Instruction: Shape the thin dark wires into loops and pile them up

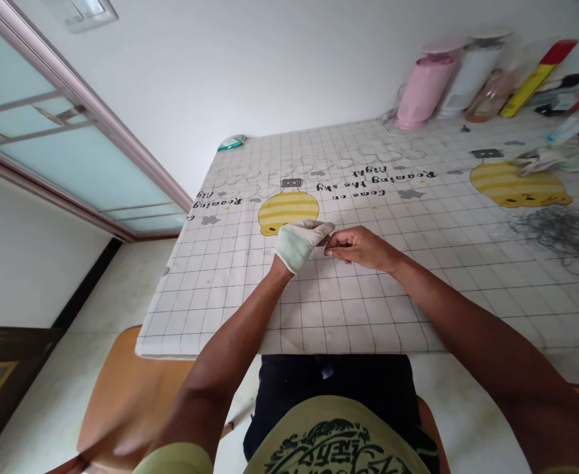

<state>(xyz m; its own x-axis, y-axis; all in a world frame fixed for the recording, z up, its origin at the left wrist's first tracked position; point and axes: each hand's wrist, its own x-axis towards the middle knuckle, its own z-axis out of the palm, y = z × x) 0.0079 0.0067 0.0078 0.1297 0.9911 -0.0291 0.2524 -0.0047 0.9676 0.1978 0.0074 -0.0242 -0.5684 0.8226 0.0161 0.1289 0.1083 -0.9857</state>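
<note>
1. While both wrists reach in over the near half of the tabletop (pixel 368 309), the left hand (pixel 313 232), in a pale glove (pixel 294 249), meets the bare right hand (pixel 363 248) at the fingertips.
2. The fingers of both hands are drawn narrow, in a pinch; anything between them is too small to tell.
3. Just beyond the left hand lies a yellow balloon print (pixel 289 209), partly covered by the glove.
4. On the right side, a grey tangle (pixel 560 238) lies well apart from the hands, with a second glove (pixel 546 159) on its far side.
5. At the far right, a pink cylinder (pixel 425 92), a white cylinder (pixel 469 79), a bottle (pixel 490 97) and a yellow-and-red box (pixel 533 84) stand near the wall (pixel 269 66).
6. A green packet (pixel 232 143) lies at the far left corner.
7. An orange-brown chair (pixel 121 388) sits at the near left.
</note>
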